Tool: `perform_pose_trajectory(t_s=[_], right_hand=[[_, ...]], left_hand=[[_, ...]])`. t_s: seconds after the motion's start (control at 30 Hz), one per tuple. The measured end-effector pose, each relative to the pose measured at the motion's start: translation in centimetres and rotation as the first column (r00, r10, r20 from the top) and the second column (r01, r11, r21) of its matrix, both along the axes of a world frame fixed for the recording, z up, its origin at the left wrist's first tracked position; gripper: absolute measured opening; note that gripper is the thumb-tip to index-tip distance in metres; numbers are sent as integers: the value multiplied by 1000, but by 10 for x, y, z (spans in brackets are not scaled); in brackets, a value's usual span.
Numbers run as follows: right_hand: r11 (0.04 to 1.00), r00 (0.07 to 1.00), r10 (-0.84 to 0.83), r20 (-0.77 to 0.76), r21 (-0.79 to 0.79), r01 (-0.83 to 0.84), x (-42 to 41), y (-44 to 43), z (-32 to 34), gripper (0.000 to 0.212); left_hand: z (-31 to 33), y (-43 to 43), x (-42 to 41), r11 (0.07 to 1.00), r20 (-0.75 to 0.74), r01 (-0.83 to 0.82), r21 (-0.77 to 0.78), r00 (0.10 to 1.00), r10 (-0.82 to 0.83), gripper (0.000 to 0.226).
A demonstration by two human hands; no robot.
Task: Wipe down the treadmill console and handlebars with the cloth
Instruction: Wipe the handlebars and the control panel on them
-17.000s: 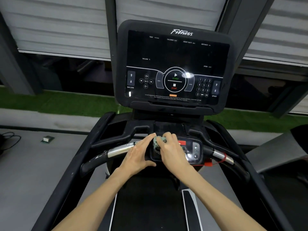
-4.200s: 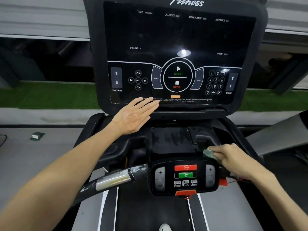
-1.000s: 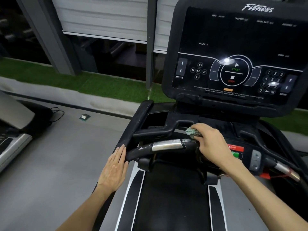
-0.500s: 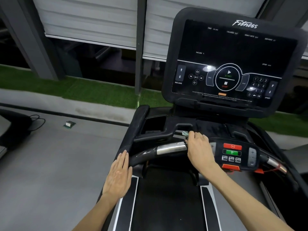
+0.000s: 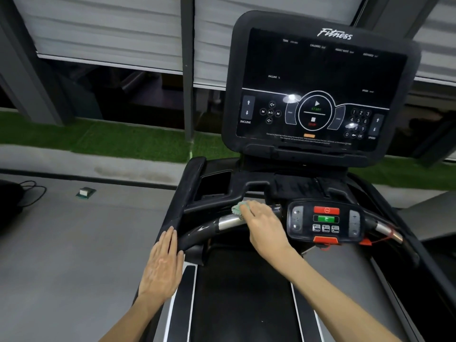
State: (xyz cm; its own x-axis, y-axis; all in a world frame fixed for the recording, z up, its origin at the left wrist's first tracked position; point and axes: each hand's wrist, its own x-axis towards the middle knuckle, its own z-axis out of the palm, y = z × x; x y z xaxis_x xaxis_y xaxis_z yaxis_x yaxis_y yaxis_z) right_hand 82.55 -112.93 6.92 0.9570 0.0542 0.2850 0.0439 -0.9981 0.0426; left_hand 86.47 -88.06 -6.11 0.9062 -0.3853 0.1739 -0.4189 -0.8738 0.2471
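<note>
The left grip (image 5: 161,265) lies flat, palm down, fingers straight and together, lower left of centre, forearm running to the bottom edge. The right grip (image 5: 264,225), mid-frame and palm down, curls its fingers over a cloth (image 5: 237,209), forearm stretching toward the lower right.

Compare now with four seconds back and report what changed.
The right hand, gripping the cloth, crossed from right of the button panel to the left handlebar. The left hand dropped from the lower edge of the console to rest flat on the left side rail. Unchanged: cloth in the right hand.
</note>
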Motion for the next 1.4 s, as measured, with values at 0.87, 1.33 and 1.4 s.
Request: perform_pose_trajectory(t_s=[0.87, 1.33, 1.4], right_hand=[[983, 997, -75, 23, -166, 78, -4, 8, -1, 56], [989, 997, 78, -25, -120, -81, 0, 15, 0, 66], [985, 997, 70, -38, -158, -75, 0, 5, 10, 64]], left_hand=[[2, -1, -1, 1000, -36, 2, -6, 999, -2, 66], [2, 0, -1, 999, -46, 4, -39, 999, -6, 66], [1, 0, -1, 999, -35, 6, -37, 999, -7, 65]])
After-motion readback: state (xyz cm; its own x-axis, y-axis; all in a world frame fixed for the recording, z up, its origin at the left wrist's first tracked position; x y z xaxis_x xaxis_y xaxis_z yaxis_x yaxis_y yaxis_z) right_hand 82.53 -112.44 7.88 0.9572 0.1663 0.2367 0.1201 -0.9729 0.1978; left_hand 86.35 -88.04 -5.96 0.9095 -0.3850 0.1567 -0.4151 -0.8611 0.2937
